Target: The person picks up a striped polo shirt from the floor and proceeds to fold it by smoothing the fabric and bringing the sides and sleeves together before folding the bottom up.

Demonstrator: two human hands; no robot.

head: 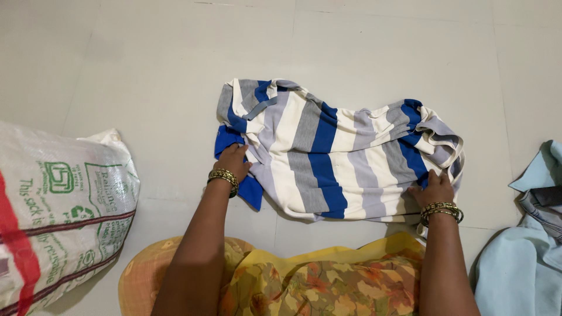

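A striped shirt (328, 153) in white, grey and blue lies spread on the pale floor in the middle of the head view. My left hand (233, 159) presses down on its blue collar end at the left, fingers closed on the cloth. At the right end, my right hand (434, 188) grips the shirt's lower corner. Gold bangles sit on both wrists.
A white woven sack (58, 205) with green print and a red stripe stands at the left. Light blue garments (524, 257) are piled at the right edge. My yellow and orange patterned clothing (316, 281) fills the bottom centre. The floor (175, 70) is pale tile.
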